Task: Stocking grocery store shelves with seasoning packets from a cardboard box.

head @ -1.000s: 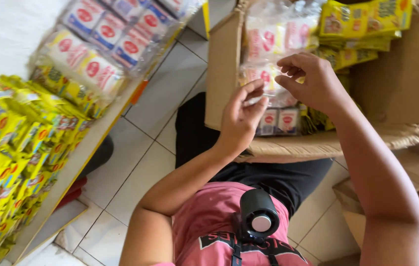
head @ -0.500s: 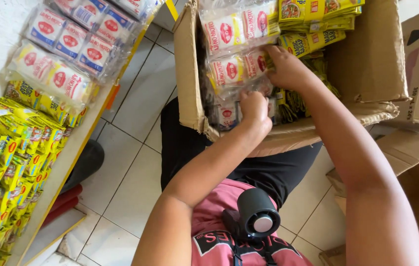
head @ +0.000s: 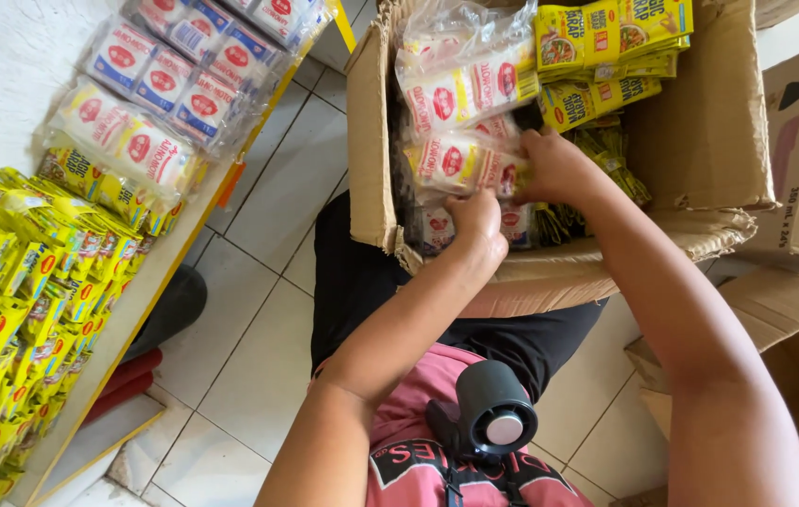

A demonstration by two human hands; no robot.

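Both hands are reaching into the open brown cardboard box (head: 700, 141). The left hand (head: 476, 221) is curling its fingers around the lower edge of a clear plastic bundle of white-and-red sachets (head: 456, 164), and the right hand (head: 554, 169) is gripping the same bundle on its other side. Just above the hands, another see-through bundle of white-and-red sachets (head: 460, 84) is sitting, and past the right hand are stacked yellow packets (head: 606, 47). Way off past the left hand, a yellow-edged shelf (head: 169, 253) is holding more yellow packs.
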